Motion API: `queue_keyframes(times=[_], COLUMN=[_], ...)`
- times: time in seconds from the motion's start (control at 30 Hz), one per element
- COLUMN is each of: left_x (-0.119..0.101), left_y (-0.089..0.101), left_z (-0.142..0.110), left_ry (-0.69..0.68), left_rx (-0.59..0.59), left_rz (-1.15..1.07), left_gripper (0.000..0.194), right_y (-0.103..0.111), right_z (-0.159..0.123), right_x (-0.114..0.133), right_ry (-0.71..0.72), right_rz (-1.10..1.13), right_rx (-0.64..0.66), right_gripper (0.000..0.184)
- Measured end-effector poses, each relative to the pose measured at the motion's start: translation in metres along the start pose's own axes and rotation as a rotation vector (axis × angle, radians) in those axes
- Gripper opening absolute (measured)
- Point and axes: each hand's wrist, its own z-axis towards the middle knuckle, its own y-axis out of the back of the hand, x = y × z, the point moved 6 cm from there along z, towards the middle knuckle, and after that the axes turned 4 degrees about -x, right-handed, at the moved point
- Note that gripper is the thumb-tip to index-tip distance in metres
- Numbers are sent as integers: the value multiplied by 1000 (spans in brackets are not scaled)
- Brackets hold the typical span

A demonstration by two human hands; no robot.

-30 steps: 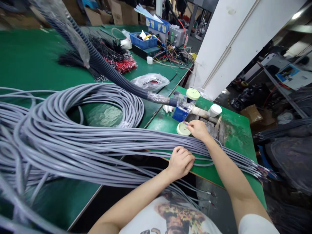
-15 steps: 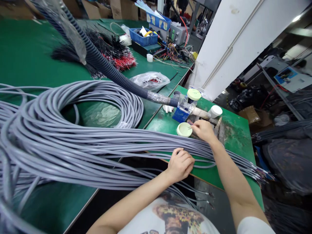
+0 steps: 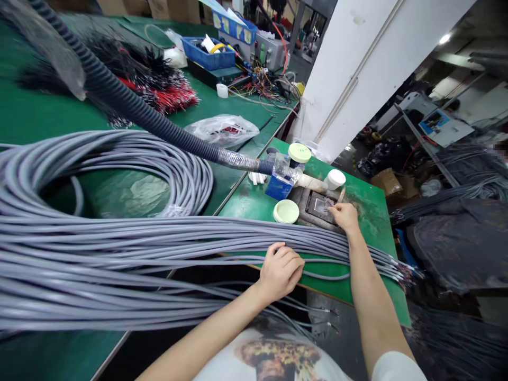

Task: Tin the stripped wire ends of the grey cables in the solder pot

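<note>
My right hand pinches several thin wires, with their tips over the shiny square surface of a small solder pot. Just left of the pot sits a round tub of pale paste. My left hand is closed at the near edge of a long bundle of grey cables. One grey cable comes out of its curled fingers and bends towards my right forearm, which hides where it leads. The grip inside the left fist is partly hidden.
A ribbed hose ends beside the pot at a blue box. Behind stand a lidded jar and a white tub. Coiled cable covers the left table; stripped ends lie at the right edge.
My right hand has moved right with the wires, from above the paste tub to over the solder pot. My left hand keeps its hold. The view has shifted a little to the right.
</note>
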Motion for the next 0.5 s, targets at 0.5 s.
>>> queue_keyframes(times=[0.5], left_x=[-1], left_y=[-1], left_z=[0], left_ry=[-13], left_rx=[-29], left_rz=[14], left_gripper=[11], right_y=[4], right_z=[-2], right_x=[6], right_ry=[32], right_rz=[63], right_rx=[-7], right_gripper=[29])
